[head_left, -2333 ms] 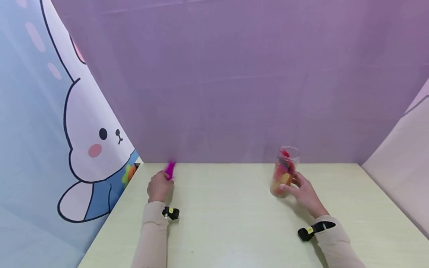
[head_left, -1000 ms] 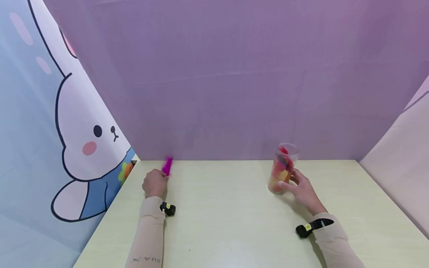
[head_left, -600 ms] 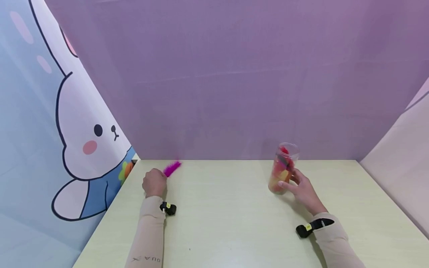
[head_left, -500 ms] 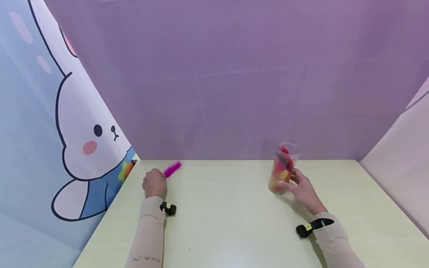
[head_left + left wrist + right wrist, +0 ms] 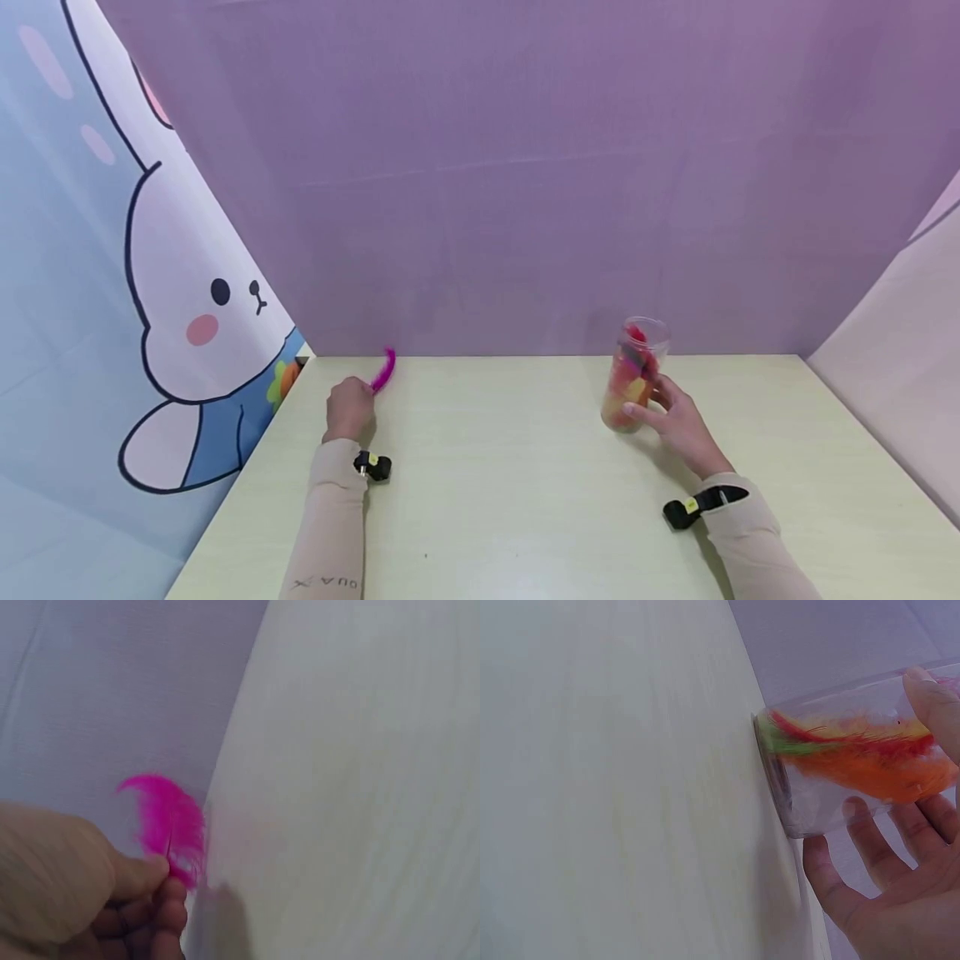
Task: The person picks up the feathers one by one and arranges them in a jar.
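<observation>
Between thumb and fingertips, my left hand (image 5: 349, 408) pinches a magenta feather (image 5: 386, 372) by its lower end. In the left wrist view the feather (image 5: 169, 817) fans out above the thumb, its tip bent over to the left. My right hand (image 5: 682, 423) holds a clear jar (image 5: 610, 407) from its right side, thumb and fingers on the wall. The jar stands on the table with its top uncovered. In the right wrist view, red, orange, yellow and green feathers (image 5: 900, 776) lie inside it.
Under both hands spreads a pale wood-grain table (image 5: 480, 483). A purple cloth (image 5: 480, 208) hangs along its far edge. At the left hangs a blue cloth with a printed rabbit (image 5: 195, 283), and a whitish cloth (image 5: 900, 358) is at the right.
The magenta feather has swung from leaning right to more upright, now seen narrow and curved. My left hand has turned and shifted slightly right. My right hand and the jar stay almost still.
</observation>
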Demonstrator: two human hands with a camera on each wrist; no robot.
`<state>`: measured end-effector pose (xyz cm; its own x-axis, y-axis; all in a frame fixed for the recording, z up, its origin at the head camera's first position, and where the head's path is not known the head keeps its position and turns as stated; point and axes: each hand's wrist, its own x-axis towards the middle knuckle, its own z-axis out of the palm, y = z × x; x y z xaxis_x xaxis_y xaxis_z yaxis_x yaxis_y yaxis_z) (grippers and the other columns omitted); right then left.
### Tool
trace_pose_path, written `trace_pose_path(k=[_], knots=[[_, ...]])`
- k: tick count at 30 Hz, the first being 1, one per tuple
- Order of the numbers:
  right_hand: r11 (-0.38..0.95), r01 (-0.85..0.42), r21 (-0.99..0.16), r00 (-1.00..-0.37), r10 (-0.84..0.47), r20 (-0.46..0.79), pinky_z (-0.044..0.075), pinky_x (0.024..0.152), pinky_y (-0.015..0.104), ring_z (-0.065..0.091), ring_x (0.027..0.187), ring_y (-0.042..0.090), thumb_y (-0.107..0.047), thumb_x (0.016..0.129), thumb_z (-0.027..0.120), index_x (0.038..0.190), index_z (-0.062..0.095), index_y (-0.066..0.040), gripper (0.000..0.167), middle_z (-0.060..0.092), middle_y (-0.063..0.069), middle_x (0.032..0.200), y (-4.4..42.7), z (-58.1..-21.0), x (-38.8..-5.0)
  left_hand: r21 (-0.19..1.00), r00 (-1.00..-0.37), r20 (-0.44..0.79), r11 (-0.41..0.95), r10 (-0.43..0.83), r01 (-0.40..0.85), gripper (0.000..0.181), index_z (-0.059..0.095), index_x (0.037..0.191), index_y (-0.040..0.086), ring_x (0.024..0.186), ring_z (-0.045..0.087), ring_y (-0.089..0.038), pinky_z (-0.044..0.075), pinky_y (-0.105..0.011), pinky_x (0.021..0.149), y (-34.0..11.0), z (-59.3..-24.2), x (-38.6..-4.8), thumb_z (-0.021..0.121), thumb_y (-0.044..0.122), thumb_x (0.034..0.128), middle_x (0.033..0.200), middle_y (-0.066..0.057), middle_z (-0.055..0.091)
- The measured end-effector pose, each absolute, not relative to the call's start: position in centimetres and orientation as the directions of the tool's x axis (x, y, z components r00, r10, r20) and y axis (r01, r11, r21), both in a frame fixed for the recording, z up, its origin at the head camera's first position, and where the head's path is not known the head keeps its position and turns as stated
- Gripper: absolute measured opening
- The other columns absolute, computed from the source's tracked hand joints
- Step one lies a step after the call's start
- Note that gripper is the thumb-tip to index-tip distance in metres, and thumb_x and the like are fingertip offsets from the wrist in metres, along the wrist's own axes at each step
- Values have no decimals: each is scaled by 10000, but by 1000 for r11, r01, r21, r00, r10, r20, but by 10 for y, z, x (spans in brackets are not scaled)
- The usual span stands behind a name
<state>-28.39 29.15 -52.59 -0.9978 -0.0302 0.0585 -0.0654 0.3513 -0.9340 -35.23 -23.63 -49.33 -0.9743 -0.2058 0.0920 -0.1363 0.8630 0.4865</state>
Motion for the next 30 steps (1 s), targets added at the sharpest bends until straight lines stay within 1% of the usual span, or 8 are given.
trace_pose_path(k=[2, 4, 5, 8, 13, 20, 26, 30], knots=[[351, -64, -934, -998, -31, 57, 260, 1143, 741, 345, 1488, 444, -413, 934, 739, 1629, 242, -145, 895, 328, 161, 1656, 292, -526, -285, 520, -978, 105, 848, -180, -100, 259, 684, 947, -39, 924, 679, -405, 534, -559, 858, -236, -492, -353, 477, 101, 1014, 1008, -248, 721], [349, -63, -935, -998, -31, 56, 259, 1146, 737, 346, 1489, 445, -411, 934, 740, 1629, 242, -144, 895, 329, 164, 1655, 292, -527, -285, 544, -979, 122, 836, -162, -71, 221, 688, 1038, -31, 938, 680, -385, 534, -538, 860, -235, -491, -355, 518, 107, 1009, 1051, -235, 725], [350, -62, -935, -998, -31, 55, 260, 1146, 736, 346, 1488, 446, -409, 933, 741, 1629, 242, -142, 897, 330, 167, 1654, 292, -527, -285, 554, -980, 130, 831, -154, -57, 213, 689, 1082, -23, 936, 682, -371, 536, -521, 853, -234, -491, -356, 540, 107, 1004, 1062, -227, 727], [351, -59, -934, -998, -30, 52, 261, 1147, 735, 346, 1488, 448, -409, 931, 744, 1629, 241, -138, 901, 332, 170, 1653, 292, -528, -285, 580, -980, 144, 814, -139, -31, 202, 707, 1114, 2, 871, 676, -318, 535, -453, 778, -232, -489, -357, 587, 82, 973, 1033, -202, 732], [354, -55, -933, -998, -29, 48, 265, 1143, 738, 344, 1490, 445, -426, 924, 746, 1629, 243, -146, 910, 334, 165, 1653, 292, -528, -285, 591, -982, 154, 807, -112, 1, 200, 747, 1089, 17, 801, 679, -257, 536, -363, 696, -230, -484, -358, 658, 20, 909, 982, -177, 750], [360, -49, -932, -999, -28, 42, 255, 1133, 756, 329, 1494, 455, -460, 923, 736, 1629, 241, -151, 916, 327, 170, 1653, 293, -528, -284, 593, -975, 212, 801, -64, 76, 173, 783, 1012, 32, 812, 741, -275, 580, -419, 742, -226, -480, -355, 739, -4, 849, 936, -158, 785], [358, -55, -932, -998, -27, 49, 245, 1135, 759, 332, 1492, 454, -466, 918, 739, 1625, 250, -143, 918, 329, 166, 1653, 294, -530, -285, 581, -979, 191, 812, -71, 54, 96, 810, 947, 47, 737, 703, -204, 523, -318, 648, -223, -477, -354, 741, 53, 880, 837, -103, 785], [363, -49, -931, -999, -25, 43, 249, 1131, 760, 322, 1496, 458, -475, 921, 732, 1630, 235, -146, 926, 319, 166, 1658, 293, -529, -285, 572, -984, 165, 819, -61, 45, 112, 817, 897, 45, 702, 652, -185, 466, -284, 632, -220, -474, -353, 712, 80, 915, 753, -64, 761]])
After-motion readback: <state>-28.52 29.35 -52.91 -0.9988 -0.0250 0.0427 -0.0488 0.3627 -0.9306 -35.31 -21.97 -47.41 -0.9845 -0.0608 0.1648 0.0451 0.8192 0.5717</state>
